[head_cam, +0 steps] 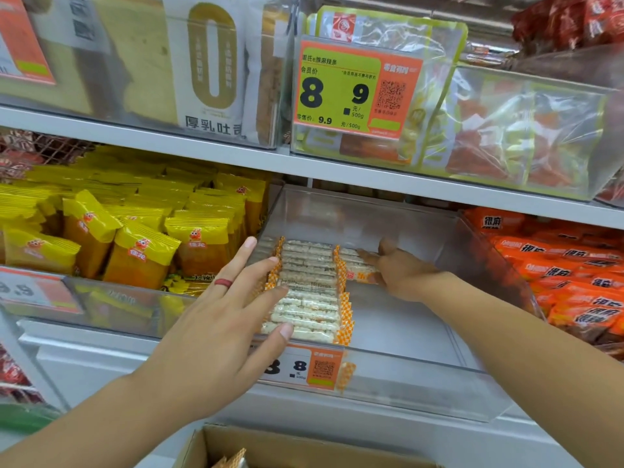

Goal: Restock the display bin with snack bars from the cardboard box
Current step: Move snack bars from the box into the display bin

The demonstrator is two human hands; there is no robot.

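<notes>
A clear plastic display bin sits on the middle shelf with an orange price tag on its front. Inside, along its left side, lies a row of pale snack bars in clear wrappers with orange checked ends. My left hand, a red ring on one finger, rests with straight spread fingers on the left edge of that row. My right hand reaches deep into the bin and its fingers lie on a second short stack of bars at the back. The cardboard box shows at the bottom edge, with a bar end poking out.
Yellow snack packets fill the bin to the left. Orange packets fill the bin to the right. The shelf above carries clear bins of bread and bagged snacks with a green and orange price tag. The right half of the display bin floor is bare.
</notes>
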